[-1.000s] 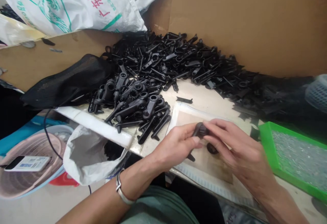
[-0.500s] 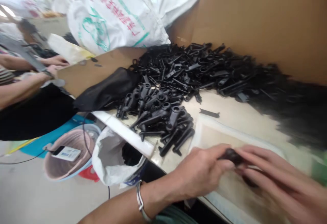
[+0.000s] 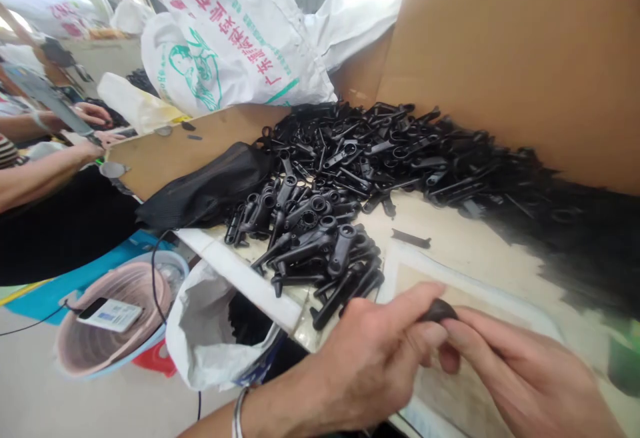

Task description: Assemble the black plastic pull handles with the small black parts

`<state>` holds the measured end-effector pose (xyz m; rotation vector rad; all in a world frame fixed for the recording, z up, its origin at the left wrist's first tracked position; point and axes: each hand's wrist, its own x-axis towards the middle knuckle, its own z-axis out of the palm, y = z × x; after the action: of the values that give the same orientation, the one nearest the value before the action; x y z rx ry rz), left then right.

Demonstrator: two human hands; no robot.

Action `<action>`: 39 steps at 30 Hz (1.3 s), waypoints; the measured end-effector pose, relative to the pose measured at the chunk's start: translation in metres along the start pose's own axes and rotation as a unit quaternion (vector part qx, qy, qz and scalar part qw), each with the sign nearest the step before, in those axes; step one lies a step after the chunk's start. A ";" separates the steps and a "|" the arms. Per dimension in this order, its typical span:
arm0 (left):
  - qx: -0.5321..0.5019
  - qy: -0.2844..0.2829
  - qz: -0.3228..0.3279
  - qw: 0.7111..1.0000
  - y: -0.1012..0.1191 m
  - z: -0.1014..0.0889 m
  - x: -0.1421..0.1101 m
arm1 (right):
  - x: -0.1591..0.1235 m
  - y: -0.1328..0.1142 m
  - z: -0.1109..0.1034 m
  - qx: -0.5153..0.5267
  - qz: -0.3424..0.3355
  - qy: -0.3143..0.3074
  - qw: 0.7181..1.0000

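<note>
Black part [image 3: 438, 310]: held up above the mat [image 3: 410, 270] in a two-handed grip; mostly hidden; apparently mid-handling, not yet set down.
Left hand [image 3: 380, 351]: closed, gripping the black part with thumb and forefinger.
Right hand [image 3: 525, 365]: closed, pinching the same part from the opposite side.
Near pile [image 3: 343, 250]: ring-ended black arms; possibly done, not certain.
Far heap [image 3: 370, 166]: loose black pieces, many; probably awaiting handling.
Flat strip [image 3: 411, 238]: lying alone just beyond the mat.

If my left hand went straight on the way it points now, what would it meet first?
Probably your right hand, just past the black part in your left hand; the exact depth is hard to judge.
</note>
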<state>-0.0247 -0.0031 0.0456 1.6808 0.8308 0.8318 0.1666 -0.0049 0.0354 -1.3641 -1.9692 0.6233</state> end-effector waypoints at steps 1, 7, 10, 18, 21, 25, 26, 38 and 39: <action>0.036 0.011 0.002 0.999 0.003 -0.008 -0.001 | 0.014 -0.003 -0.003 0.014 -0.006 -0.041 0.999; 0.418 0.240 0.046 0.875 0.001 -0.066 -0.006 | 0.108 0.056 -0.012 -0.217 0.009 -0.060 0.974; 0.558 0.254 0.029 0.790 -0.013 -0.087 0.001 | 0.147 0.082 0.006 -0.258 0.024 -0.048 0.965; 0.623 0.216 -0.043 0.751 -0.031 -0.106 0.018 | 0.173 0.077 -0.015 -0.201 0.069 -0.125 0.969; 0.551 0.312 0.037 0.773 -0.019 -0.088 0.014 | 0.137 0.062 -0.061 -0.132 0.094 -0.131 0.978; 0.215 0.262 0.005 0.941 0.002 -0.029 0.008 | 0.059 0.024 -0.075 -0.039 0.030 -0.020 0.999; 0.093 0.186 -0.055 0.977 0.004 -0.012 0.009 | 0.038 0.014 -0.068 -0.047 -0.026 0.008 0.999; -0.341 0.064 -0.242 0.906 -0.018 0.056 0.021 | -0.079 0.048 -0.027 -0.196 0.032 -0.017 0.980; -0.346 0.054 -0.247 0.904 -0.018 0.056 0.019 | -0.079 0.051 -0.028 -0.178 0.050 -0.021 0.983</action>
<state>0.0301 -0.0103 0.0178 0.7559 0.8516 0.7421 0.2382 -0.0608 -0.0003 -1.6828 -2.1298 0.3558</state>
